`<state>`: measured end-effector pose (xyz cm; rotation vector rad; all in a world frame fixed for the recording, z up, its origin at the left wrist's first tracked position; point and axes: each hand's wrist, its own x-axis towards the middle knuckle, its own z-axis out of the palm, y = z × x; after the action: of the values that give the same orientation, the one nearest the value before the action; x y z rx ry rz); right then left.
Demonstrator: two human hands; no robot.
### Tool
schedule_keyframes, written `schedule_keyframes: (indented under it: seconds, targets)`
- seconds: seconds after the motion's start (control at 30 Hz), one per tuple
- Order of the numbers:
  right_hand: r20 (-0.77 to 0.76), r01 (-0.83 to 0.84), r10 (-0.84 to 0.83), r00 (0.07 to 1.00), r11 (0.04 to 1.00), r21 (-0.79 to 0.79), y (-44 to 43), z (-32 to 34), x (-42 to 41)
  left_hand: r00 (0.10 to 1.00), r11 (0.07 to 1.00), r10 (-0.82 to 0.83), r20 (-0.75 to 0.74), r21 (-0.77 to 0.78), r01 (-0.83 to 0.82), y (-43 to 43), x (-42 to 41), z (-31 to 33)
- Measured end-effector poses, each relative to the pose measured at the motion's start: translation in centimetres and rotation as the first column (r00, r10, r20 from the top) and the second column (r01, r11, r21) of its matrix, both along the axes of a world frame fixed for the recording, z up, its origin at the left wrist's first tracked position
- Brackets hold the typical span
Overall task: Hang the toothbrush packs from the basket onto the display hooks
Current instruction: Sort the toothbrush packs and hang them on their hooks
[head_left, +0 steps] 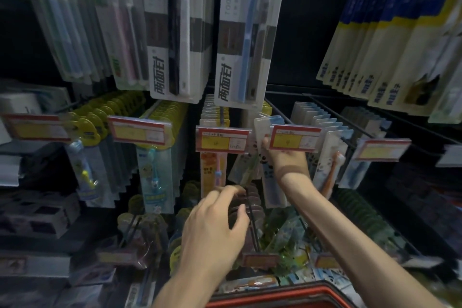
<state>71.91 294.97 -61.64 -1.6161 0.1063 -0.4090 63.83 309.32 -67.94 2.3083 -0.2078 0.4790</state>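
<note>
Display: dark pegboard wall of hanging toothbrush packs (pixel 172 32), rows of wire hooks (pixel 280 114) with red-and-yellow price tags (pixel 221 140).
Basket: red plastic basket rim (pixel 275 295) at the bottom edge; we cannot see packs inside.
Risk: we judge the pack could miss the hook tip behind the tag and drop, or knock neighbouring packs loose.
Right hand (pixel 285 157): raised, fingers closed on a white-and-blue panda toothbrush pack (pixel 265 125) at the hook.
Left hand (pixel 215 227): lower, fingers loosely curled, touching brown packs (pixel 250 197); grip unclear.
</note>
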Motion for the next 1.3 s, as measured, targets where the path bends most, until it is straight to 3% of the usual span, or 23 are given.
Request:
schedule_keyframes:
  seconds: [0.2, 0.4, 0.67, 0.73, 0.8, 0.87, 0.97, 1.1, 1.3]
  targets:
    - [0.075, -0.067, 0.067, 0.995, 0.998, -0.003, -0.8, -0.6, -3.1, 1.000, 0.998, -0.003, -0.031, -0.057, 0.001, -0.2, -0.2, 0.1]
    - [0.141, -0.119, 0.135, 0.981, 0.986, -0.116, -2.2, -0.2, -6.2, 1.000, 0.992, -0.015, 0.003, -0.126, 0.015, -0.9, -0.5, 0.5]
    - [0.056, -0.313, 0.316, 0.947, 0.948, -0.052, -4.2, -1.1, -8.8, 0.992, 0.973, -0.126, 0.004, -0.196, 0.124, -2.1, -0.8, 0.1]
    - [0.033, -0.340, 0.341, 0.939, 0.940, -0.036, -4.7, -1.6, -9.2, 0.968, 0.919, -0.247, -0.052, -0.329, 0.217, -2.5, -1.1, 0.2]
    - [0.010, -0.358, 0.358, 0.934, 0.934, 0.001, -5.3, -2.2, -9.5, 0.893, 0.790, -0.429, -0.137, -0.536, 0.297, -3.1, -1.5, 0.1]
    - [-0.014, -0.370, 0.372, 0.928, 0.927, 0.056, -5.9, -2.8, -9.7, 0.819, 0.663, -0.542, -0.188, -0.695, 0.279, -3.6, -1.5, -0.2]
    - [-0.054, -0.378, 0.392, 0.918, 0.908, 0.180, -6.8, -3.7, -9.9, 0.759, 0.558, -0.605, -0.239, -0.808, 0.190, -4.4, -1.8, -0.9]
    - [-0.085, -0.348, 0.368, 0.926, 0.918, 0.189, -7.8, -4.9, -9.8, 0.733, 0.525, -0.613, -0.295, -0.846, 0.099, -5.4, -2.1, -2.1]
    - [-0.145, -0.313, 0.328, 0.934, 0.943, 0.118, -8.2, -5.9, -9.9, 0.852, 0.571, -0.441, -0.283, -0.820, 0.023, -7.2, -2.0, -2.9]
